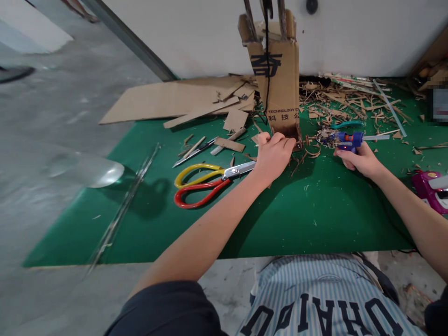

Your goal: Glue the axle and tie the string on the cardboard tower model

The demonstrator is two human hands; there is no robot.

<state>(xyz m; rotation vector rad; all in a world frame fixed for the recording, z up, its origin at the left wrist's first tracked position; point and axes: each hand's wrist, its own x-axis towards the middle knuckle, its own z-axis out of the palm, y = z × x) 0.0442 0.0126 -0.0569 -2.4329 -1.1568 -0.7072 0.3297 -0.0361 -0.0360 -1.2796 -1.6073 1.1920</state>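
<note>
My left hand [275, 154] is closed around the bottom edge of a tall upright cardboard piece [280, 79] printed with black characters, standing on the green mat [175, 219]. To its right, my right hand [360, 161] grips a blue hot glue gun [346, 140] lying low on the mat, its nozzle pointing left toward the cardboard's base. A black cord hangs down the front of the cardboard. Dark sticks rise from its top.
Scissors with yellow and red handles [206, 184] lie left of my left hand. Flat cardboard sheets [168, 100] and strips sit at the mat's back left. Cardboard shavings [350, 100] litter the back right. A pink tool [432, 191] rests at the right edge.
</note>
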